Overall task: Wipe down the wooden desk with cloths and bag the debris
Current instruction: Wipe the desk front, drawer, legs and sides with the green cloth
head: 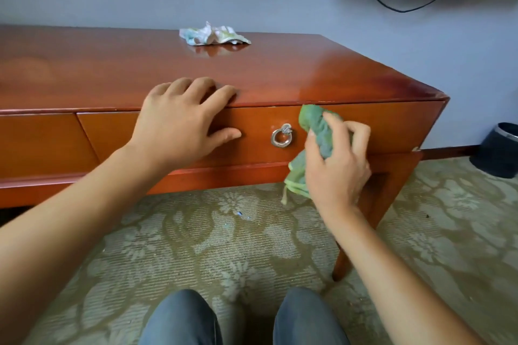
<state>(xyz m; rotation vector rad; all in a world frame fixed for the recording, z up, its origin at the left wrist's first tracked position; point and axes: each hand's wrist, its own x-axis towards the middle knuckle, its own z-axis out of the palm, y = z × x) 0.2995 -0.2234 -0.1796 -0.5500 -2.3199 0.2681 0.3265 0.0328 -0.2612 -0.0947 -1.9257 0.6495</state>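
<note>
Green cloth (pixel 316 137) is bunched in the right hand (pixel 337 168), whose fingers are curled round it, and its upper end is pressed against the drawer front (pixel 252 131) just beside the ring pull (pixel 281 137), under the front edge of the worktop (pixel 196 70). A loose tail of the cloth hangs below the hand, in front of the lower rail. The left hand (pixel 185 120) is laid over the worktop's front edge with fingers spread and nearly straight, nothing being held; it appears to be used as a brace.

The step in hand is judged to be the wiping of the drawer face. It is best done with the cloth flattened rather than wadded, so that more fabric is brought against the wood. Strokes are best run along the grain, from the pull outward to the corner by the leg (pixel 372 210). The ring pull is likely to swing and trap dirt behind it, so it should be lifted and wiped round. The hanging tail should be gathered in, lest it be dragged on the carpet (pixel 224 246).

A crumpled pale cloth or wrapper (pixel 214 35) lies well apart at the back of the worktop; which it is cannot be told. Small specks on the carpet are probably debris not yet bagged.
</note>
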